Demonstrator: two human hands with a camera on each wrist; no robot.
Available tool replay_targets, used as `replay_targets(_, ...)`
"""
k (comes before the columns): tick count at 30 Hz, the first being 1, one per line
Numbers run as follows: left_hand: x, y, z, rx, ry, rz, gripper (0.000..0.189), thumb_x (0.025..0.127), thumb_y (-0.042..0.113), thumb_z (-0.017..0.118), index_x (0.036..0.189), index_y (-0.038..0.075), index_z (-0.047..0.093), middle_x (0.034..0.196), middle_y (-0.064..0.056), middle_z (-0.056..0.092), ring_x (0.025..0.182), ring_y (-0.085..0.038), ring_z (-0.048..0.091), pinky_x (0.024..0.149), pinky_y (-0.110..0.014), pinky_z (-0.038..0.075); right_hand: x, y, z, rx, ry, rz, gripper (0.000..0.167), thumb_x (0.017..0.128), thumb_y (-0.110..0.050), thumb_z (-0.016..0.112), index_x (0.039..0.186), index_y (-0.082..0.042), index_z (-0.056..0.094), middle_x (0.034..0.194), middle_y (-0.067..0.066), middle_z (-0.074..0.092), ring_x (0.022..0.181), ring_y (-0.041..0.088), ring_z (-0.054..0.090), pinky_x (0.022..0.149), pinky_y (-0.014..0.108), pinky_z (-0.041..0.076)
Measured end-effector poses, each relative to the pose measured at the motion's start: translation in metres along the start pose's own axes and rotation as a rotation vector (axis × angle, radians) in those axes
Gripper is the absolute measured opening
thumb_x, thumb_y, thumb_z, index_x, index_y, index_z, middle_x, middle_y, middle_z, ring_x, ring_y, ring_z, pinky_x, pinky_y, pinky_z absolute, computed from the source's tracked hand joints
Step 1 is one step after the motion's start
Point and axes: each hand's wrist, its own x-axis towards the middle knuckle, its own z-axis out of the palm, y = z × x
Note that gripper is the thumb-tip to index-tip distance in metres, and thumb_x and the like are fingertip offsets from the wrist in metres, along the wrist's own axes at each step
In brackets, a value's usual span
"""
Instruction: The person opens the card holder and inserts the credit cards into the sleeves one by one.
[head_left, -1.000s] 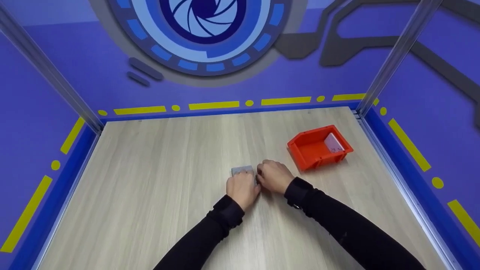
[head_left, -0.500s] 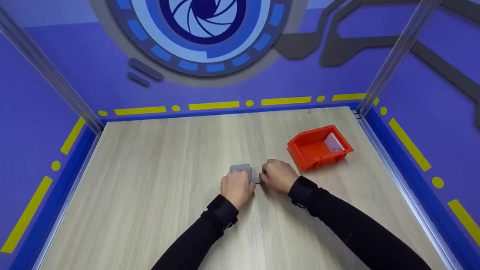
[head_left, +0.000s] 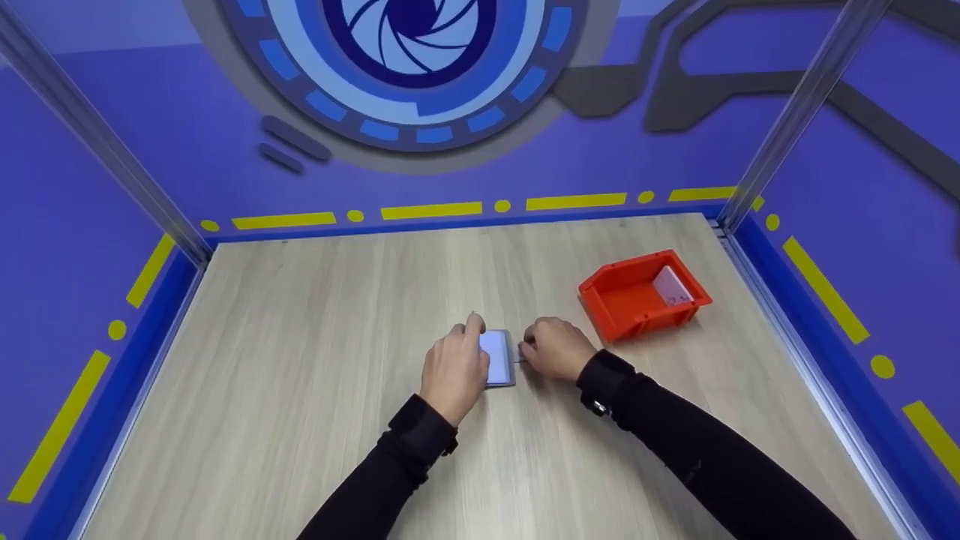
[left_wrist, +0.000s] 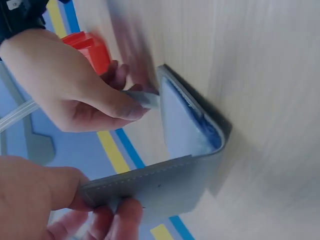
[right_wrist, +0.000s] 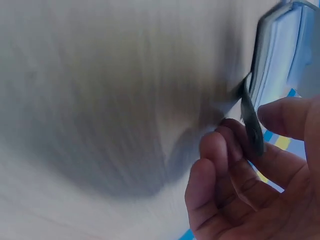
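Note:
A grey card holder with stitched edges rests on the wooden table, partly unfolded, its pale plastic sleeves showing inside. Its raised front cover is pinched by my left hand, thumb on one face and fingers on the other. To the right, my right hand pinches the short grey strap at the holder's edge between thumb and forefinger. A small round snap shows near the strap's end in the right wrist view. My left hand hides the holder's left side in the head view.
A red plastic bin with a white label inside stands beyond my right hand. Blue-purple printed panels with yellow dashes enclose the wooden tabletop at the back and sides. A metal rail runs along its right edge.
My left hand has shifted left and lifted the cover, so the folded holder is now open with its sleeves showing. My right hand has moved slightly right, with the strap in its fingers.

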Motion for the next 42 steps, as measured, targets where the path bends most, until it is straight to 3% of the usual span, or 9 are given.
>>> replay_targets(2, -0.003, 0.0, -0.004, -0.022, 0.009, 0.026, 0.02, 0.096, -0.002, 0.067, 0.112, 0.007, 0.058, 0.088, -0.014, 0.07, 0.069, -0.032, 0.071, 0.059, -0.045, 0.057, 0.002, 0.002, 0.0, 0.04, 0.003, 0.011, 0.023, 0.105, -0.024, 0.07, 0.107, -0.005, 0.083, 0.099, 0.009, 0.076, 0.087, 0.023, 0.064, 0.088, 0.046, 0.058)
replay_targets(3, -0.004, 0.013, -0.026, -0.032, 0.003, 0.029, 0.02, 0.096, -0.003, 0.067, 0.111, 0.007, 0.059, 0.087, -0.013, 0.069, 0.068, -0.031, 0.069, 0.058, -0.045, 0.057, 0.003, 0.004, 0.0, 0.058, 0.004, 0.012, 0.023, 0.106, -0.024, 0.07, 0.108, -0.005, 0.083, 0.101, 0.01, 0.077, 0.089, 0.024, 0.066, 0.09, 0.046, 0.059)
replay_targets(10, -0.014, 0.018, -0.042, -0.062, -0.013, 0.031, 0.008, 0.109, 0.003, 0.06, 0.11, 0.011, 0.061, 0.094, -0.005, 0.063, 0.074, -0.018, 0.063, 0.066, -0.034, 0.055, 0.006, 0.012, -0.005, 0.226, -0.047, 0.005, 0.031, 0.108, -0.022, 0.063, 0.123, 0.0, 0.079, 0.119, 0.015, 0.08, 0.108, 0.029, 0.072, 0.104, 0.051, 0.058)
replay_targets(17, -0.017, 0.014, -0.05, -0.142, 0.037, -0.02, 0.014, 0.108, -0.002, 0.057, 0.105, 0.011, 0.062, 0.095, -0.003, 0.058, 0.078, -0.015, 0.057, 0.07, -0.032, 0.053, 0.002, 0.011, -0.024, 0.443, -0.105, 0.059, 0.026, 0.109, -0.027, 0.063, 0.123, -0.009, 0.075, 0.116, 0.009, 0.074, 0.104, 0.024, 0.063, 0.092, 0.039, 0.054)
replay_targets(23, -0.019, 0.005, -0.051, -0.191, 0.083, -0.026, 0.018, 0.105, -0.008, 0.057, 0.104, 0.009, 0.062, 0.098, -0.006, 0.058, 0.082, -0.018, 0.061, 0.074, -0.033, 0.057, -0.005, 0.004, -0.047, 0.641, -0.145, 0.083, 0.023, 0.109, -0.028, 0.065, 0.119, -0.011, 0.077, 0.109, 0.008, 0.073, 0.102, 0.027, 0.066, 0.086, 0.032, 0.057)
replay_targets(30, -0.024, 0.0, -0.046, -0.223, 0.096, -0.05, 0.017, 0.105, -0.007, 0.058, 0.103, 0.009, 0.063, 0.1, -0.006, 0.06, 0.084, -0.017, 0.065, 0.073, -0.032, 0.06, -0.011, -0.006, -0.052, 0.67, -0.215, 0.045, 0.018, 0.109, -0.025, 0.066, 0.11, -0.013, 0.079, 0.11, 0.01, 0.077, 0.097, 0.025, 0.071, 0.092, 0.036, 0.062)
replay_targets(37, -0.027, 0.003, -0.036, -0.238, 0.023, -0.093, 0.019, 0.106, 0.0, 0.062, 0.12, 0.008, 0.073, 0.121, -0.01, 0.068, 0.092, -0.019, 0.073, 0.075, -0.031, 0.062, -0.019, -0.008, -0.045, 0.661, -0.115, -0.004, 0.015, 0.108, -0.019, 0.066, 0.1, -0.011, 0.075, 0.094, 0.004, 0.072, 0.089, 0.023, 0.068, 0.09, 0.048, 0.062)
replay_targets(39, -0.027, 0.005, -0.033, -0.219, 0.003, -0.089, 0.021, 0.106, 0.006, 0.066, 0.125, 0.007, 0.074, 0.121, -0.011, 0.069, 0.091, -0.019, 0.071, 0.076, -0.032, 0.062, -0.022, -0.01, -0.044, 0.657, -0.092, -0.02, 0.015, 0.107, -0.018, 0.066, 0.098, -0.011, 0.075, 0.091, 0.003, 0.07, 0.087, 0.022, 0.067, 0.089, 0.051, 0.061)
replay_targets(42, -0.027, 0.01, -0.029, -0.177, -0.003, -0.067, 0.025, 0.106, 0.019, 0.074, 0.126, 0.005, 0.076, 0.113, -0.01, 0.07, 0.09, -0.019, 0.069, 0.077, -0.034, 0.061, -0.025, -0.013, -0.042, 0.656, -0.069, -0.05, 0.015, 0.107, -0.019, 0.067, 0.098, -0.01, 0.074, 0.091, 0.004, 0.07, 0.085, 0.021, 0.067, 0.085, 0.046, 0.062)
